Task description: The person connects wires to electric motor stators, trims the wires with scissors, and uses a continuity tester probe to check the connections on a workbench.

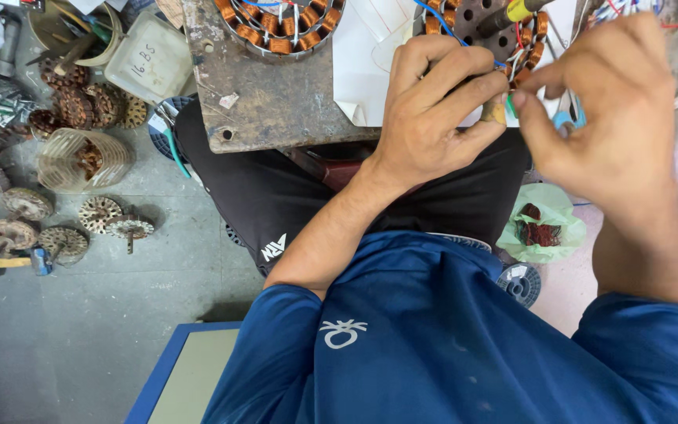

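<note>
blue shirt, black trousers

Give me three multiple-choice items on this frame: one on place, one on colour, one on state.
1. Where does the green bag of copper coils lie?
A. on the wooden bench
B. on the floor by the person's right side
C. inside the white tub

2. What colour is the person's shirt?
A. blue
B. red
C. white

3. How are the two hands placed?
A. both resting on the lap
B. one holding a hammer
C. both at the wires of a stator

B: the bag sits on the floor, below the bench.
A: the shirt is blue.
C: left hand and right hand pinch wires at the stator.
</note>
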